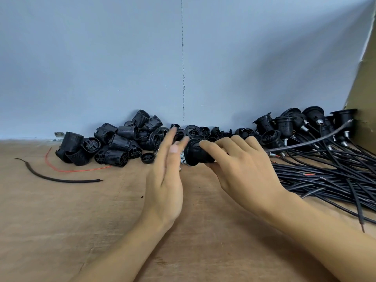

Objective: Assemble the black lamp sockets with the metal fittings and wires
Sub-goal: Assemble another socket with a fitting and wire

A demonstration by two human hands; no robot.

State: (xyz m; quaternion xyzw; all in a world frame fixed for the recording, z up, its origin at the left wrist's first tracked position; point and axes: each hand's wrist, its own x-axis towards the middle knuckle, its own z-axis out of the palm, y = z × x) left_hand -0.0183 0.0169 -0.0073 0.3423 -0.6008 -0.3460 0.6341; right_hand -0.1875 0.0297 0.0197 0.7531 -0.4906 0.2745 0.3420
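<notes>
Brown wooden tabletop (61,231) along the bottom; at frame centre the right hand (242,169) clamps a black ribbed plastic lamp socket (196,154) — left hand (168,180) flat, fingers straight, probably spinning its end tight. Next: seat it firmly.

Black ribbed plastic lamp sockets (114,143), wired black sockets (284,127) and a black cable offcut (61,179) are lying on a brown worktop (61,231).

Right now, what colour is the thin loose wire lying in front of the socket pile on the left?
Red: the thin wire, head view.
</notes>
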